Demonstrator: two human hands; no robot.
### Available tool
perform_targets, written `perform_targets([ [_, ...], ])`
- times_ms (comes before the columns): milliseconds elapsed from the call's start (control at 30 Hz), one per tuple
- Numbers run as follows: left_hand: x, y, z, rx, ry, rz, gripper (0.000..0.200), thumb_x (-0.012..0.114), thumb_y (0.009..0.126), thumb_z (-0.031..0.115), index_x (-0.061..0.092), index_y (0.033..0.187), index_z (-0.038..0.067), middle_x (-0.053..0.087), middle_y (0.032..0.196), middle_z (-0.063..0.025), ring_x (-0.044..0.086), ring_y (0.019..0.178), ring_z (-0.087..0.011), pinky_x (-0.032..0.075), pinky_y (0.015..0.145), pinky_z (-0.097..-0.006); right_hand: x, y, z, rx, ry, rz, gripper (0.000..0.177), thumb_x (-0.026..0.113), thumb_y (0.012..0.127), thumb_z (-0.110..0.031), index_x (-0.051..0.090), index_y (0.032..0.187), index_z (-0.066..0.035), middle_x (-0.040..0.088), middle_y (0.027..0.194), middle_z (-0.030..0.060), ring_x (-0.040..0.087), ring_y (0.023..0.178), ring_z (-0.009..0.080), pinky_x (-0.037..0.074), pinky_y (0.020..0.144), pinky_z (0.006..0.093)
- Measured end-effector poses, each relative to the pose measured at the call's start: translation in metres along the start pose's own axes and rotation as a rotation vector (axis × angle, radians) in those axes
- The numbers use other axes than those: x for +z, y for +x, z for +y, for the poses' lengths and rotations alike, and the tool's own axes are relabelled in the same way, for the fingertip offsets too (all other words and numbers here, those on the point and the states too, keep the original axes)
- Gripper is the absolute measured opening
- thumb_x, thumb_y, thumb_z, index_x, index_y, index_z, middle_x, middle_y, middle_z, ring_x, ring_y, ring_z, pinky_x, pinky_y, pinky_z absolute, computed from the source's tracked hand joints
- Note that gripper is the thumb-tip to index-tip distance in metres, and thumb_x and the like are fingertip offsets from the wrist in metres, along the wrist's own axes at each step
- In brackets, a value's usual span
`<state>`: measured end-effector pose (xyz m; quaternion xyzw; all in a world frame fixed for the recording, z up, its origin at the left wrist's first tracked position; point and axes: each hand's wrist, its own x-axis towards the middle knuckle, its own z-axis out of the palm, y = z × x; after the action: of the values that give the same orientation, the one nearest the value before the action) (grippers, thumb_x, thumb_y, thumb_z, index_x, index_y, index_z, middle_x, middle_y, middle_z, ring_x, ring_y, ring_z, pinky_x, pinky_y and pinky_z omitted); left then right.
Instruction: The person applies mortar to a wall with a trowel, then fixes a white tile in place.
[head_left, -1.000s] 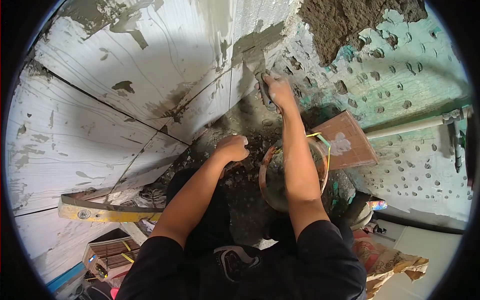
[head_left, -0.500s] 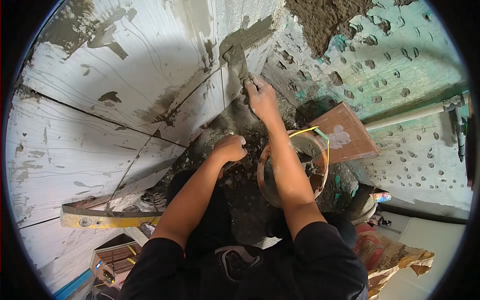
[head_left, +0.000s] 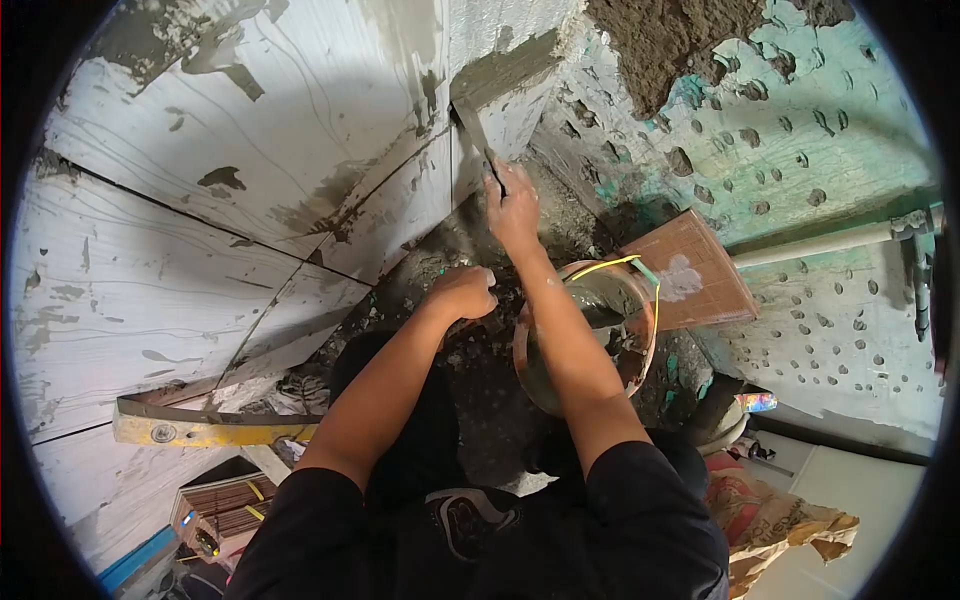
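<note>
My right hand [head_left: 515, 208] grips a trowel [head_left: 472, 130] by its handle. The narrow blade points up and away, seen nearly edge-on, with its tip at the left end of a grey mortar band [head_left: 508, 70] on the white tiled wall [head_left: 330, 120]. My left hand [head_left: 465, 294] is a closed fist above the dark rubble floor; whatever its fingers may hold is hidden. Below my right forearm stands a round bucket [head_left: 522, 365] with grey mortar inside and a yellow-and-green handle [head_left: 610, 263].
A reddish-brown tile [head_left: 690, 270] leans by the bucket. A pitted green wall [head_left: 790, 150] with a pale pipe [head_left: 815, 245] rises at right. A yellow spirit level [head_left: 215, 432] lies at left. Stacked tiles [head_left: 225, 505] and a torn paper bag [head_left: 790, 520] are near my body.
The trowel blade has turned from showing its mortar-smeared face to nearly edge-on at the wall. My right hand has shifted slightly; my left fist stays almost in place.
</note>
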<state>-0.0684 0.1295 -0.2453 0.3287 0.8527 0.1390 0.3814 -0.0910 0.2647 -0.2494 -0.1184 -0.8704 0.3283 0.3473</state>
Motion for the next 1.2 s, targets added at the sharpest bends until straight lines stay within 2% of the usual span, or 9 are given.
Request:
perform_targets([
  [333,-0.011,-0.004,0.0,0.001,-0.016,0.056,0.038,0.061,0.078,0.027,0.059,0.111,0.009,0.058,0.115,-0.0144,0.053,0.109,-0.0311,0.043,0.092,-0.0401,-0.03,0.008,0.032,-0.168,-0.269,-0.074,0.031,0.064,0.08,-0.019,0.063,0.111,-0.017,0.056,0.087,0.0181,0.055,0.084,0.0369,0.046,0.074,0.0422],
  [367,-0.013,-0.002,0.0,-0.025,-0.049,0.11,0.036,0.061,0.078,0.027,0.06,0.11,0.009,0.059,0.113,-0.0142,0.054,0.107,-0.031,0.043,0.091,-0.0398,-0.042,0.004,0.03,-0.189,-0.333,-0.141,0.036,0.064,0.081,-0.017,0.059,0.116,-0.012,0.059,0.092,0.0172,0.057,0.084,0.0343,0.046,0.075,0.0407],
  [467,-0.019,0.007,0.0,-0.091,-0.185,0.305,0.033,0.061,0.078,0.027,0.062,0.106,0.01,0.063,0.105,-0.0132,0.058,0.101,-0.0308,0.045,0.087,-0.0392,-0.046,0.007,0.039,-0.15,0.034,-0.076,0.042,0.06,0.081,-0.016,0.052,0.122,-0.009,0.057,0.095,0.0182,0.056,0.089,0.0359,0.045,0.081,0.0401],
  [500,-0.021,0.008,0.002,-0.103,-0.244,0.398,0.032,0.061,0.079,0.027,0.063,0.105,0.009,0.064,0.102,-0.0127,0.059,0.098,-0.0308,0.046,0.085,-0.039,-0.046,0.01,0.034,0.087,0.086,-0.061,0.054,0.064,0.079,-0.021,0.045,0.125,0.0,0.058,0.1,0.0182,0.058,0.091,0.0326,0.044,0.083,0.0395],
  [600,-0.02,0.017,-0.005,-0.103,-0.395,0.594,0.029,0.062,0.078,0.027,0.064,0.101,0.01,0.065,0.097,-0.015,0.06,0.093,-0.0334,0.047,0.082,-0.041,-0.021,0.039,0.029,0.439,0.386,-0.051,0.069,0.072,0.072,-0.029,0.042,0.125,0.005,0.056,0.108,0.0216,0.056,0.097,0.0303,0.041,0.088,0.038],
  [767,-0.027,0.012,-0.017,-0.132,-0.52,0.71,0.029,0.064,0.077,0.026,0.064,0.102,0.009,0.065,0.095,-0.0157,0.061,0.091,-0.0338,0.047,0.081,-0.0413,0.061,0.08,0.027,0.575,0.514,0.29,0.07,0.078,0.061,-0.026,0.044,0.109,0.012,0.055,0.099,0.0195,0.053,0.087,0.0217,0.045,0.064,0.0337],
  [867,-0.031,0.012,-0.027,-0.135,-0.496,0.786,0.031,0.064,0.078,0.024,0.063,0.103,0.006,0.065,0.1,-0.0141,0.063,0.088,-0.0286,0.048,0.079,-0.0366,0.074,0.087,0.032,0.64,0.613,0.172,0.079,0.077,0.058,-0.024,0.038,0.114,0.016,0.055,0.095,0.0182,0.054,0.079,0.0226,0.044,0.056,0.0349],
  [1067,-0.035,0.013,-0.029,-0.157,-0.515,0.766,0.028,0.064,0.077,0.026,0.065,0.1,0.01,0.066,0.096,-0.013,0.061,0.091,-0.0317,0.046,0.083,-0.0398,0.044,0.088,-0.016,0.798,0.587,0.007,0.094,0.077,0.054,-0.026,0.029,0.122,0.018,0.054,0.091,0.0221,0.053,0.061,0.0251,0.036,0.036,0.0359],
  [1200,-0.035,0.008,-0.023,-0.149,-0.493,0.77,0.027,0.064,0.077,0.027,0.065,0.099,0.01,0.066,0.096,-0.0141,0.061,0.092,-0.0319,0.046,0.084,-0.0398,0.059,0.09,0.003,0.732,0.463,0.047,0.094,0.076,0.057,-0.026,0.027,0.125,0.017,0.054,0.093,0.0247,0.051,0.053,0.0248,0.031,0.031,0.0346],
])
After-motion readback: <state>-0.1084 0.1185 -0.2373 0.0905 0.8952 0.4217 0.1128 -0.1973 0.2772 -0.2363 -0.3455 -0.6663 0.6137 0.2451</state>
